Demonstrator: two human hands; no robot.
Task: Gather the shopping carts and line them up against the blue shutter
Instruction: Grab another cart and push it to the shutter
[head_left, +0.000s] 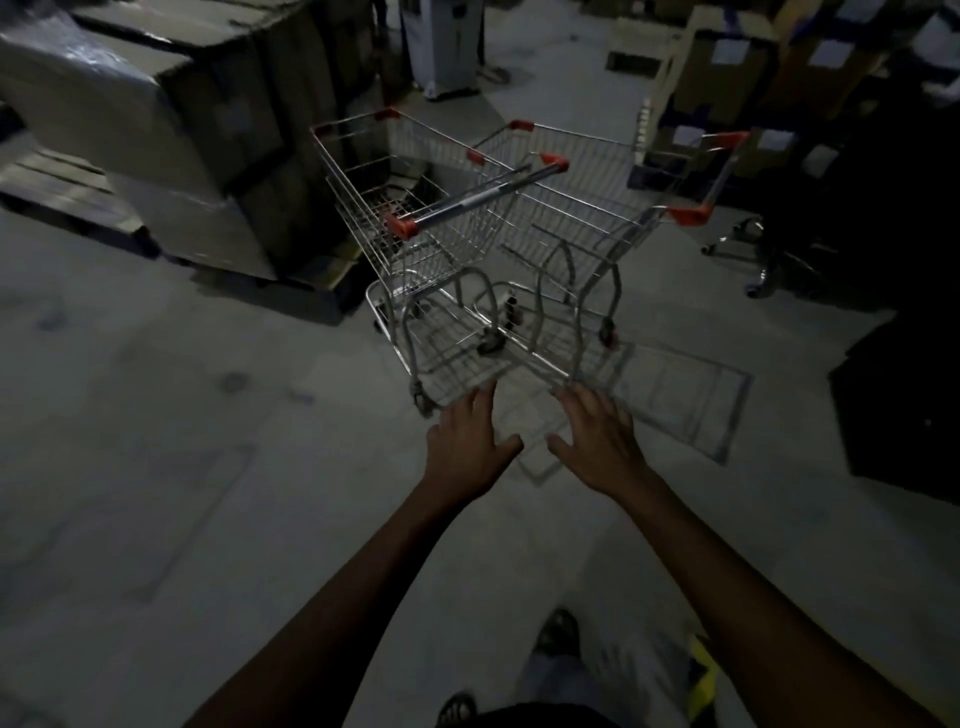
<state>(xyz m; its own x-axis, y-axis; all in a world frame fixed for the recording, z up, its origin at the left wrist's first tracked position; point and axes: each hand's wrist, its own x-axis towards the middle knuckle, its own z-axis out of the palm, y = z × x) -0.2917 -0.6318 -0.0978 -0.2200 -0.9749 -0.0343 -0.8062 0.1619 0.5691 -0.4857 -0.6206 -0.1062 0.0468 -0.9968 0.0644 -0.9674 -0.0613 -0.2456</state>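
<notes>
Two small wire shopping carts with red corner caps stand side by side on the concrete floor ahead. The left cart (395, 208) shows its grey handle bar with red ends, and the right cart (597, 197) stands angled beside it. My left hand (467, 436) and my right hand (597, 431) reach forward with fingers spread, just short of the carts' lower frames. Neither hand holds anything. No blue shutter is in view.
A pallet of wrapped cardboard boxes (171, 119) sits at the left. More boxes (727, 78) are stacked at the back right. An office chair base (753, 260) and dark objects (898, 405) stand at the right. A flat wire panel (680, 400) lies on the floor.
</notes>
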